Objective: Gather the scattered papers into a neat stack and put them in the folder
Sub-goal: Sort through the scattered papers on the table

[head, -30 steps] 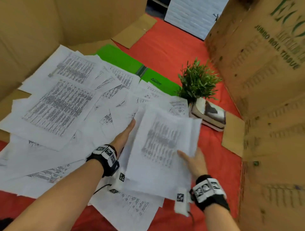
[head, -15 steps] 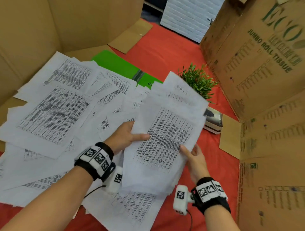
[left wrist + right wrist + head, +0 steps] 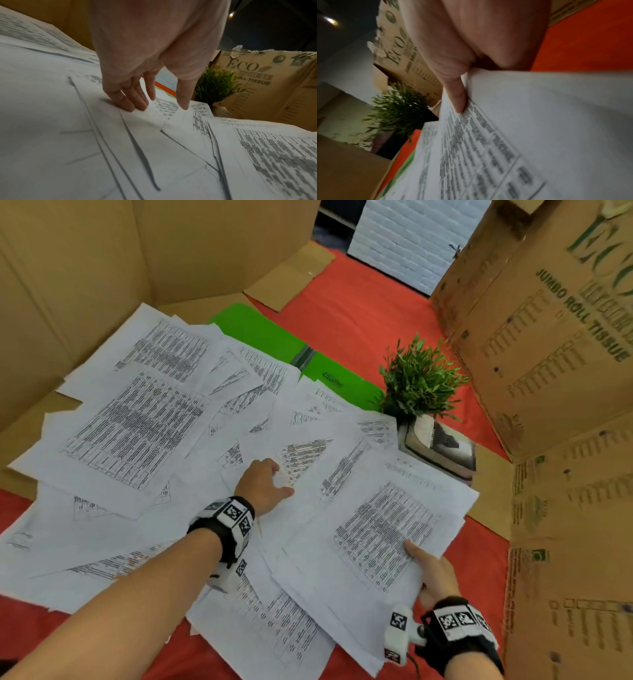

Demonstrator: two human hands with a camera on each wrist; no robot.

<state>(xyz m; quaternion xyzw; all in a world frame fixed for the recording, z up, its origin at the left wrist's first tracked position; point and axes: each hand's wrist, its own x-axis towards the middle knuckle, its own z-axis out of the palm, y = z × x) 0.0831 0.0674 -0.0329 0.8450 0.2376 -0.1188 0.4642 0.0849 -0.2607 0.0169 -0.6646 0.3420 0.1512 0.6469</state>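
Right hand (image 3: 435, 571) pinching the gathered sheaf (image 3: 383, 539), thumb on top. Left hand (image 3: 263, 487) flat, fingers pressing loose papers (image 3: 137, 419) just beside it. Green folder (image 3: 260, 337) beyond, half buried, nearer left.

A red tabletop (image 3: 359, 302) hemmed in by tall cardboard walls: plain brown panels (image 3: 171, 251) at left and behind, a printed "Jumbo Roll Tissue" carton (image 3: 548, 354) at right. Between them a white brick wall (image 3: 404, 241) shows. A small ceiling light (image 3: 231, 14) glows overhead.
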